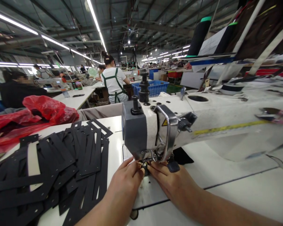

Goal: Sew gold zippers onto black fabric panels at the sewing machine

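A white and grey sewing machine (136,131) stands on the white table. My left hand (127,179) is at the left of its needle area, fingers bent together at a small dark piece (146,171) under the presser foot. From the right, my right hand (172,179) reaches to the same piece, its fingertips pressed close beside the foot. The needle tip and most of the piece are hidden by the fingers and machine. Black material (182,155) lies behind my right hand. A heap of black strips with slots and small holes (58,163) covers the table at left.
Red plastic wrap (47,110) lies at the far left. Scissors with pink handles (278,116) and yellow tape (231,127) are on the machine arm. Black thread cones (199,37) stand at upper right. A blue basket (155,88) and a person in white (114,81) are beyond.
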The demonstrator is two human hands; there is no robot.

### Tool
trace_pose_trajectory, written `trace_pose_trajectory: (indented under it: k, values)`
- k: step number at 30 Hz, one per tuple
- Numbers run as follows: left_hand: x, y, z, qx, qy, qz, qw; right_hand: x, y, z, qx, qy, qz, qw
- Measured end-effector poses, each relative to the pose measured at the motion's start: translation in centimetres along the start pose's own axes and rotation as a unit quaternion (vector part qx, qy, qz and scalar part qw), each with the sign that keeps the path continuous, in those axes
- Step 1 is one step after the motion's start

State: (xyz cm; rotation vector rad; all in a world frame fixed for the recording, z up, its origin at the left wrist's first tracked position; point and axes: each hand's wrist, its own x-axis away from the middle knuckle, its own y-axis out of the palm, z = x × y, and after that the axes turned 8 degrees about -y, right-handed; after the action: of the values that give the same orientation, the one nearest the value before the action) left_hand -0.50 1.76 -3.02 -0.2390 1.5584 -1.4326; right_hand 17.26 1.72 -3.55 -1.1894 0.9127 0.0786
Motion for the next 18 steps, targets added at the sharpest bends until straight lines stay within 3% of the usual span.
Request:
trace_pose_trajectory:
  k: [8,18]
  values:
    - [0.0,0.0,-0.1,-0.002,0.008,0.007,1.0,-0.1,-0.1,0.1,0.004,-0.008,0.02,1.0]
    - [-0.1,0.7,-0.5,-0.017,0.016,0.041,0.999,0.9,2.1,0.4,0.001,0.041,-0.032,0.999]
